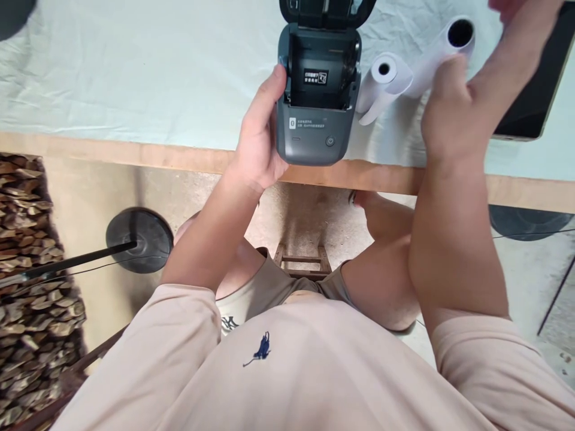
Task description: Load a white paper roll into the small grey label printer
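My left hand [258,140] grips the left side of a grey label printer [314,126] at the table's near edge. Its lid is open and the paper bay holds no roll. My right hand [447,111] is raised right of the printer, fingers closed around a white paper roll [438,54] with a dark hollow core that points up and away. A second white paper roll [384,75] lies on the cloth between the printer and the held roll.
The table [135,155] has a pale cloth and a wooden front edge. A dark tablet [534,90] lies at the right. Another person's blurred arm [516,54] comes in from the top right. A wood pile [27,269], round black bases and a stool are on the floor.
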Available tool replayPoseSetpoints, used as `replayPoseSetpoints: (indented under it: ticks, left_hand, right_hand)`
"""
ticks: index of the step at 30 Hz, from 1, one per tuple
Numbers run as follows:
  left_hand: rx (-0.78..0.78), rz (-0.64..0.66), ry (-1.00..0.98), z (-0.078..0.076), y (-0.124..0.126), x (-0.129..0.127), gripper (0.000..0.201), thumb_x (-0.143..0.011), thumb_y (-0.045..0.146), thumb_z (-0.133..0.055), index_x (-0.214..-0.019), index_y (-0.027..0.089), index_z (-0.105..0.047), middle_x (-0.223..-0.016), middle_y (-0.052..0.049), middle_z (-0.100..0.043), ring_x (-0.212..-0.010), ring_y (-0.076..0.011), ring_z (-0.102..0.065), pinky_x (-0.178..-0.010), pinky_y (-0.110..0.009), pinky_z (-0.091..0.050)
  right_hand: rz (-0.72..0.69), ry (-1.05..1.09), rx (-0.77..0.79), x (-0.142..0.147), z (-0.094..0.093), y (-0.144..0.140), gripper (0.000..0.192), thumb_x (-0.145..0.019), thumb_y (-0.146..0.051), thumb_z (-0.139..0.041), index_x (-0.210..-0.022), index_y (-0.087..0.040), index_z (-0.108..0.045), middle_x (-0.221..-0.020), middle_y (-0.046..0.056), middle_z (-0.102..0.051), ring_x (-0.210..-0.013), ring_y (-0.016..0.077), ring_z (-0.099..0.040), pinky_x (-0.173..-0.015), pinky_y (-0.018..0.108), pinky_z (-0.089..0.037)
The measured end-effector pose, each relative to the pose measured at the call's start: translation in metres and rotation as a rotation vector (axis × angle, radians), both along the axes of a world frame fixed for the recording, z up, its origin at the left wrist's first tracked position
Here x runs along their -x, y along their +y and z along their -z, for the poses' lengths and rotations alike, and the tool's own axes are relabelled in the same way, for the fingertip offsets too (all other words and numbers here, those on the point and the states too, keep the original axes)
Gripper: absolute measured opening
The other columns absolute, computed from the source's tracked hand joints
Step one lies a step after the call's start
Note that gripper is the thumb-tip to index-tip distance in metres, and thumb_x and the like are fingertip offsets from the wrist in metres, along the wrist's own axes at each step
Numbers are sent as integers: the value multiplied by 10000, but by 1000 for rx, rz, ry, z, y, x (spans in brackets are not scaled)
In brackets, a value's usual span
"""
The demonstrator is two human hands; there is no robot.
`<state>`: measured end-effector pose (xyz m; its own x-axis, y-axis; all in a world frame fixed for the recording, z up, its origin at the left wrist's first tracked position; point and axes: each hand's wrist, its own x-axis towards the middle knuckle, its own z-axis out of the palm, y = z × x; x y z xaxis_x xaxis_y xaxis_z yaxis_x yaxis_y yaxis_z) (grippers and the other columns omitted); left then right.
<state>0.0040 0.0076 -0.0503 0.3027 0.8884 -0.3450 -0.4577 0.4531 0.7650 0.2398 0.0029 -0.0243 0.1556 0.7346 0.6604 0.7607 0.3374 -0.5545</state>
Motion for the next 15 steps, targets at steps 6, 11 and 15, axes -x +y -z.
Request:
replayPoseSetpoints:
  ticks: [6,11,15]
  left_hand:
    - [53,9,-37,4,0,2,561,-679,651,-591,-1110,294,-627,-648,-24,-648,-1083,-230,-605,-801,-273,-541]
    - [88,38,-77,-13,1,1,507,-701,594,-609,-1106,291,-635,-601,-25,-642,-1192,-243,-528,-908,-301,-505]
    - [-13,92,-86,-26,-1,-7,441,-742,544,-582,-1088,277,-638,-649,-29,-657,-1189,-254,-525,-902,-321,-505]
  right_hand:
    - [137,-332,250,47,-12,-15,390,-787,-437,-485,-1094,-209,-561,-1092,61,-550,-1005,202,-493,-892,352,-378]
    - [96,-231,415,58,-3,-10,345,-797,-294,-467,-1138,-243,-482,-1058,29,-567,-958,156,-505,-860,306,-404]
    - [-37,222,331,52,0,2,483,-713,-286,-467,-1170,-264,-313,-1042,31,-523,-908,127,-518,-820,290,-452]
